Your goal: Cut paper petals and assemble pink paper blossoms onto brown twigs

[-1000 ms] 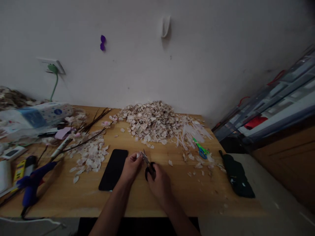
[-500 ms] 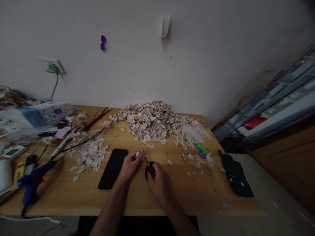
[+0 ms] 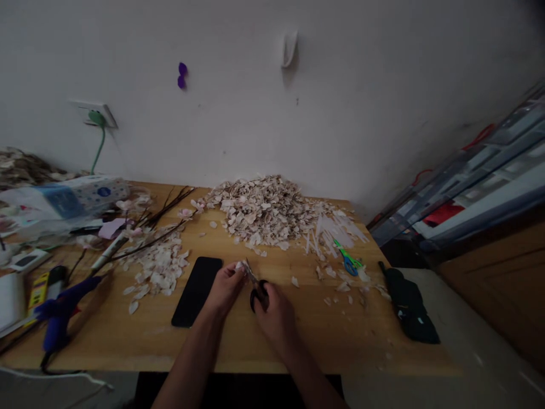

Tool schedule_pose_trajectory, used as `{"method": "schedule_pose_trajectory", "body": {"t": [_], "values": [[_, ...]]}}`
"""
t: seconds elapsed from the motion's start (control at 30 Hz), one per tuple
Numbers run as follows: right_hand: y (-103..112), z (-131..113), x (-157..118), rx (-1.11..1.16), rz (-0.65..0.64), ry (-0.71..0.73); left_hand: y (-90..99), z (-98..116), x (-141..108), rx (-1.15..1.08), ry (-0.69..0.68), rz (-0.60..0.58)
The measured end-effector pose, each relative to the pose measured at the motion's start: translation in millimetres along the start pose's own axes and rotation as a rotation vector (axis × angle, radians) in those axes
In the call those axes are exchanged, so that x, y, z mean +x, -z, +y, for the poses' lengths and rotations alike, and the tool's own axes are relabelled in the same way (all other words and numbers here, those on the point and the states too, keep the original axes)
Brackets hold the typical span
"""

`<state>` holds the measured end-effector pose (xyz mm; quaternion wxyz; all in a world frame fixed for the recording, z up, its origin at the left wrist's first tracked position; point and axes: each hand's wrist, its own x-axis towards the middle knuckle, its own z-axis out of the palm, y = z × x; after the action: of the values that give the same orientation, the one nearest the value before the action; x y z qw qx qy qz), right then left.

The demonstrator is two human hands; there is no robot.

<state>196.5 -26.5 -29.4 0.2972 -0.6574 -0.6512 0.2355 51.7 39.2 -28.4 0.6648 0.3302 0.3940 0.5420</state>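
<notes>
Near the front middle of the table, my left hand (image 3: 225,286) pinches a small pale petal (image 3: 240,266) between thumb and fingertips. My right hand (image 3: 276,309) is wrapped round the black handles of a pair of scissors (image 3: 259,288). The scissors' blades point up and left, their tips right at the petal; whether they touch it is too small to tell. Behind both hands rises a big heap of dried-looking pale petals (image 3: 266,210). A smaller pile of whitish petals (image 3: 159,267) lies to the left, beyond a black phone (image 3: 196,291).
On the left lie a blue glue gun (image 3: 59,318), a yellow box (image 3: 39,292), flowering twigs (image 3: 149,244) and a tissue pack (image 3: 85,196). Green-and-blue scissors (image 3: 347,258) and clear glue sticks (image 3: 336,233) lie right of the heap. A dark pouch (image 3: 411,307) rests at the right edge.
The petal in my left hand shows more at the fingertips, beside the scissor blades. Both hands stay nearly in place; the whole view has shifted slightly.
</notes>
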Motion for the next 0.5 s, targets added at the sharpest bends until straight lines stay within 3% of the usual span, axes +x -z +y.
{"method": "schedule_pose_trajectory", "body": {"t": [0.23, 0.5], "values": [[6.8, -2.4, -0.1, -0.004, -0.035, -0.017, 9.4, 0.7, -0.4, 0.159, -0.001, -0.017], [25.7, -1.7, -4.6, -0.101, -0.122, -0.021, 4.6, 12.7, -3.3, 0.208, 0.072, -0.067]]}}
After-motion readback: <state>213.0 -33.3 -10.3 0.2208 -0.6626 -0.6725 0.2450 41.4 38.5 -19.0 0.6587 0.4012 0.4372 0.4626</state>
